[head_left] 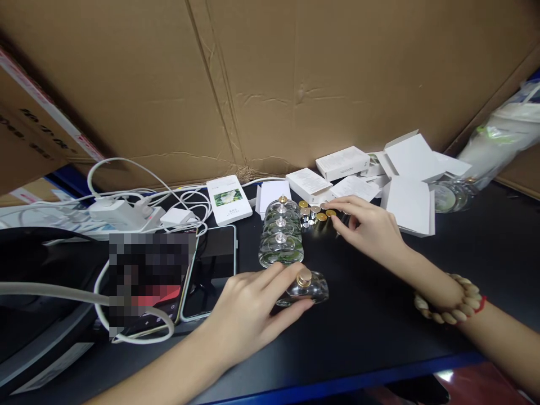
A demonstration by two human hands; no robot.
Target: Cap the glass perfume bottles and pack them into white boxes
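Note:
My left hand [257, 304] is closed around the side of a clear glass perfume bottle [320, 288] on the table, with its round gold top [304, 277] showing. Several matching bottles [280, 253] stand in a row just behind it, metal spray nozzles bare. My right hand [367, 225] reaches over a cluster of gold and silver bottle caps [321, 216]. Its thumb and index finger are apart, their tips right at the caps, and I see no cap gripped between them. A beaded bracelet [451, 301] circles the right wrist.
White boxes [342, 163] and opened cartons [408, 205] lie behind on the right, near plastic-wrapped items [498, 135]. To the left are two phones [211, 270], a flower-printed box [229, 199] and tangled white cables [135, 163] with a power strip. A cardboard wall [337, 73] closes off the back.

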